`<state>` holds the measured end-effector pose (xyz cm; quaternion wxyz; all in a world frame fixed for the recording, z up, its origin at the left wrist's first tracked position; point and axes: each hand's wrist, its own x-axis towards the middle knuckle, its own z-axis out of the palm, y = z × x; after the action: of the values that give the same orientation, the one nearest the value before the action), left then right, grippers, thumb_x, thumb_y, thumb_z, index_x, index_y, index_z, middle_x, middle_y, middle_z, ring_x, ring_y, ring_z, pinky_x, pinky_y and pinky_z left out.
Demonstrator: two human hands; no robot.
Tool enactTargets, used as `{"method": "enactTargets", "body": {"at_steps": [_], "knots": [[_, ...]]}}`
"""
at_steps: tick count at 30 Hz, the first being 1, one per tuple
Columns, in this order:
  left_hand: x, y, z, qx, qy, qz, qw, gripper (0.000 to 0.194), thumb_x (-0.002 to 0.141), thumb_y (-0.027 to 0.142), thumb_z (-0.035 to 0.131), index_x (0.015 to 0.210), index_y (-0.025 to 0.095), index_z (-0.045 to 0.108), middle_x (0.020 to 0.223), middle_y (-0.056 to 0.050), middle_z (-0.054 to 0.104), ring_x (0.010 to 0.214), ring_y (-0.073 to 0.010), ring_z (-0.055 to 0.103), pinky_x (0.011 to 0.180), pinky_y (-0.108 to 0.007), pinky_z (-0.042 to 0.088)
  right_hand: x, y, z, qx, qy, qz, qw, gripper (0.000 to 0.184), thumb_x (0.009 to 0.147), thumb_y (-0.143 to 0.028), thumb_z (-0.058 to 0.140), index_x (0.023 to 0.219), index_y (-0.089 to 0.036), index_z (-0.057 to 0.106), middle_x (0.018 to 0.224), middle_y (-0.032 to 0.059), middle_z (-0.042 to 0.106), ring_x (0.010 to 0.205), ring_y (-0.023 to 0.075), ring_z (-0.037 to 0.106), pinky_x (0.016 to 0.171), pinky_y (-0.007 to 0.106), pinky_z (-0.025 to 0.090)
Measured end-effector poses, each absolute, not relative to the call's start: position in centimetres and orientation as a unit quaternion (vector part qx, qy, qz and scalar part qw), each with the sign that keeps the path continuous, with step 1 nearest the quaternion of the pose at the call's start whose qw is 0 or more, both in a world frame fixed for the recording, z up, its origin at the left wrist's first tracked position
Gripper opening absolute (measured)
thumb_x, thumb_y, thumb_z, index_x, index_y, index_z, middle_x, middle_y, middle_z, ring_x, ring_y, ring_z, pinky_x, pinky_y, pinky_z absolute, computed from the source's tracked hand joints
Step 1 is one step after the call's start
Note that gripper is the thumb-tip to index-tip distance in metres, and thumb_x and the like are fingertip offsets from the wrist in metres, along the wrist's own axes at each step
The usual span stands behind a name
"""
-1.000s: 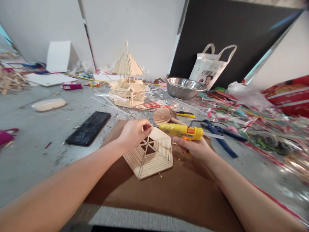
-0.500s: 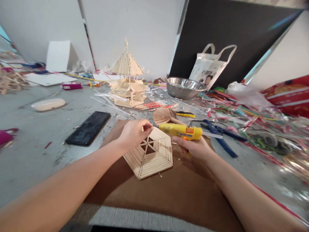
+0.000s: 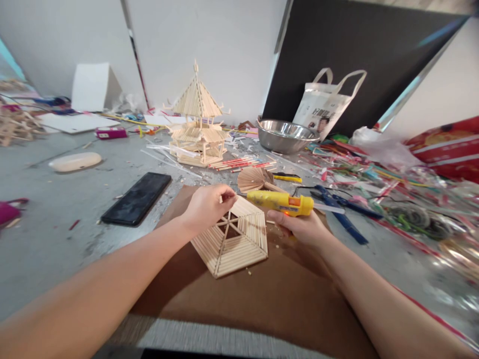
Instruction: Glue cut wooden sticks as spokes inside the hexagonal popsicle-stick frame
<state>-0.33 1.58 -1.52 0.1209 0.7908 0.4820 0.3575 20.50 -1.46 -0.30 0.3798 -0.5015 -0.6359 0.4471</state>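
Observation:
My right hand (image 3: 295, 222) is wrapped round a yellow hot glue gun (image 3: 279, 202); an orange light glows on it and a clear glue stick sticks out of its back end. The gun's nozzle points left, close to the fingertips of my left hand (image 3: 211, 207). Those fingers are pinched together over the far left part of a hexagonal panel of wooden sticks (image 3: 239, 252); whatever they hold is too small to make out. Several spokes cross the open middle of this panel. Under it lies a brown board (image 3: 262, 304).
Behind stands a stick pavilion model (image 3: 198, 119), with red-marked sticks (image 3: 237, 163) beside it. A black phone (image 3: 137, 198) lies left. Beyond the gun are a fan-shaped stick piece (image 3: 252, 180), a yellow cutter (image 3: 288, 177), blue pliers (image 3: 342, 212) and a steel bowl (image 3: 288, 137). Scraps cover the right.

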Motion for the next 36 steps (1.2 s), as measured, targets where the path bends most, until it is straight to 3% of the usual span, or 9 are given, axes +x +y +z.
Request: {"method": "enactTargets", "body": {"at_steps": [4,10,17,25,28,32,36], "knots": [[-0.3,1.7,-1.3,0.775,0.487,0.373,0.151,0.016,0.07,0.029,0.05,0.07,0.018,0.061,0.064,0.0,0.061,0.055,-0.0094,0.049,0.053,-0.02,0.033,20.5,-1.2,-0.3,-0.514,-0.612,0.445,0.404,0.02,0.061,-0.035,0.062,0.064,-0.019,0.052,0.039,-0.0069,0.041,0.03,0.0047,0.033,0.029,0.019,0.025],[-0.2,2.1,-0.8,0.729,0.508,0.34,0.308,0.018,0.065,0.03,0.053,0.067,0.015,0.062,0.059,0.0,0.06,0.054,-0.0098,0.049,0.051,-0.02,0.035,21.6,0.0,-0.9,-0.494,-0.539,0.465,0.5,0.01,0.064,-0.025,0.055,0.069,-0.017,0.054,0.042,-0.005,0.047,0.035,0.0064,0.041,0.036,0.02,0.032],[0.0,1.6,-0.3,0.686,0.494,0.355,0.4,0.014,0.061,0.027,0.057,0.064,0.014,0.06,0.059,-0.001,0.059,0.051,-0.0074,0.047,0.05,-0.02,0.035,22.9,1.5,-1.7,-0.488,-0.459,0.517,0.533,0.018,0.062,-0.025,0.059,0.076,-0.014,0.058,0.051,-0.0023,0.055,0.046,0.0079,0.051,0.047,0.022,0.041],[0.1,1.6,-0.7,0.648,0.445,0.371,0.495,0.013,0.058,0.025,0.062,0.065,0.014,0.059,0.059,0.0,0.058,0.053,-0.0071,0.049,0.054,-0.021,0.038,22.8,1.7,-2.0,-0.482,-0.425,0.547,0.537,0.017,0.063,-0.026,0.061,0.074,-0.014,0.058,0.054,-0.0007,0.058,0.046,0.0091,0.054,0.048,0.022,0.046],[0.0,1.5,-0.5,0.625,0.432,0.35,0.548,0.013,0.058,0.025,0.063,0.064,0.015,0.059,0.057,0.0,0.056,0.049,-0.0056,0.046,0.047,-0.019,0.034,22.5,1.8,-2.0,-0.502,-0.381,0.569,0.528,0.022,0.067,-0.034,0.058,0.08,-0.016,0.056,0.058,0.0004,0.06,0.044,0.0099,0.053,0.045,0.025,0.048],[-0.1,1.6,-0.1,0.579,0.417,0.331,0.618,0.011,0.059,0.024,0.062,0.064,0.015,0.058,0.055,-0.002,0.057,0.037,-0.0017,0.033,0.036,-0.017,0.018,22.4,1.9,-2.2,-0.545,-0.337,0.602,0.477,0.034,0.075,-0.048,0.043,0.082,-0.017,0.054,0.044,-0.0012,0.053,0.035,0.0104,0.049,0.037,0.024,0.044],[-0.4,1.9,0.0,0.568,0.405,0.36,0.62,0.008,0.06,0.022,0.062,0.062,0.015,0.058,0.056,-0.003,0.057,0.036,-0.0008,0.028,0.035,-0.019,0.012,22.7,2.2,-2.6,-0.529,-0.342,0.641,0.438,0.029,0.078,-0.039,0.042,0.078,-0.014,0.056,0.037,-0.0013,0.048,0.033,0.0096,0.047,0.036,0.021,0.041]]}}
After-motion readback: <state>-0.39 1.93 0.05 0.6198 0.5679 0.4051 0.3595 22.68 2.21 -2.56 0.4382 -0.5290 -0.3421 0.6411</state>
